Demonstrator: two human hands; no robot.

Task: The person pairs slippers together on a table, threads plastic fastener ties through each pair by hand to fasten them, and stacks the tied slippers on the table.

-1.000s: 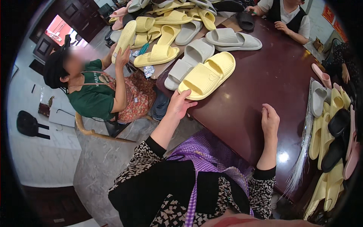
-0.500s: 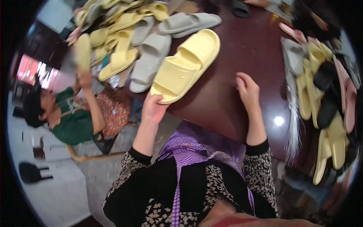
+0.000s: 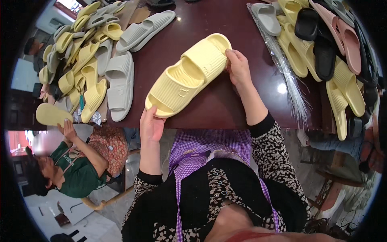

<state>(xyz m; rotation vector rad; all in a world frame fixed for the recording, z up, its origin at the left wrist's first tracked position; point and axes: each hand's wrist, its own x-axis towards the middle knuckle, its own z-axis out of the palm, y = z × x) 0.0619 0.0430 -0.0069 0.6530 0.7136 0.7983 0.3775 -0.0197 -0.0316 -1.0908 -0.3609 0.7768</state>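
Observation:
A pair of pale yellow slippers point(image 3: 189, 74), fitted one into the other with ribbed straps, slants across in front of me above the dark red table point(image 3: 201, 115). My left hand point(image 3: 152, 126) is closed on the near end, its thumb on top by the toe opening. At the far right end, my right hand point(image 3: 238, 67) grips the edge of the same pair, with some fingers hidden beneath. Left of the pair, a grey pair of slippers point(image 3: 120, 86) lies on the table, and another grey pair point(image 3: 146, 31) lies farther back.
A heap of yellow and grey slippers point(image 3: 86, 56) covers the table's left side. On the right lie yellow, black, pink and grey slippers point(image 3: 304, 48), beside a bundle of clear plastic strips point(image 3: 287, 86). At the left, a seated co-worker point(image 3: 78, 173) holds a yellow slipper point(image 3: 54, 114).
My right hand, empty before, has come up to grip the far end of the yellow slippers. My left hand keeps its hold. The view has shifted, and the co-worker's slipper is lower.

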